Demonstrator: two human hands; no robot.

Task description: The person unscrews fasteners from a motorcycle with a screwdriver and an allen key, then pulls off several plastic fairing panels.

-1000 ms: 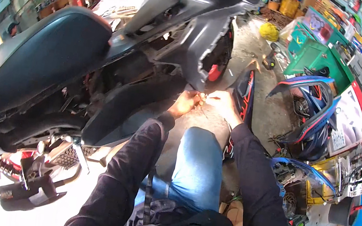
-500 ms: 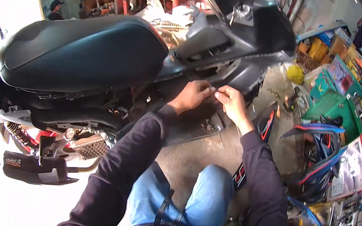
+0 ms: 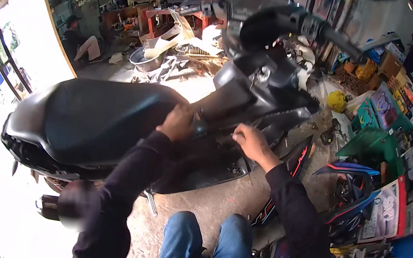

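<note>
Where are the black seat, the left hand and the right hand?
Black seat (image 3: 103,117): head view, middle of its upper surface.
Left hand (image 3: 177,124): head view, back of the hand.
Right hand (image 3: 256,145): head view, back of the hand.

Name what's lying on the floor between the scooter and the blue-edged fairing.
A red-striped black panel, seen in the head view, lies between the scooter and the fairing.

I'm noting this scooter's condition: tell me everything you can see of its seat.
The seat is long, black and smooth-looking, with a leather-like cover and a paler sheen toward its rear. It lies lengthwise on the scooter, its narrower front pointing toward the handlebar. The left hand is at its front edge, apparently touching it.
</note>
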